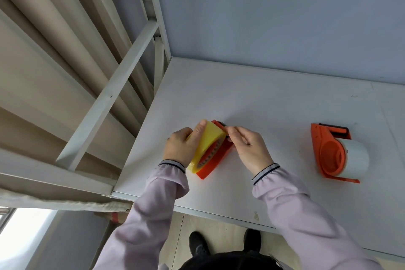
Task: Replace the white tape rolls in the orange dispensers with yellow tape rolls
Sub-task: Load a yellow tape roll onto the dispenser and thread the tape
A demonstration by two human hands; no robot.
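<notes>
A yellow tape roll (208,144) sits in an orange dispenser (215,163) near the table's left side. My left hand (180,146) grips the roll from the left, thumb on its top. My right hand (247,144) pinches at the dispenser's far end by the cutter, fingers closed on what looks like the tape's end. A second orange dispenser (326,153) lies to the right, apart from both hands, with a white tape roll (356,159) on it.
The white table (274,105) meets a grey wall at the back. A white metal frame (114,94) with beige rolls runs along the left. The table's front edge is near my body; my shoes show on the floor below.
</notes>
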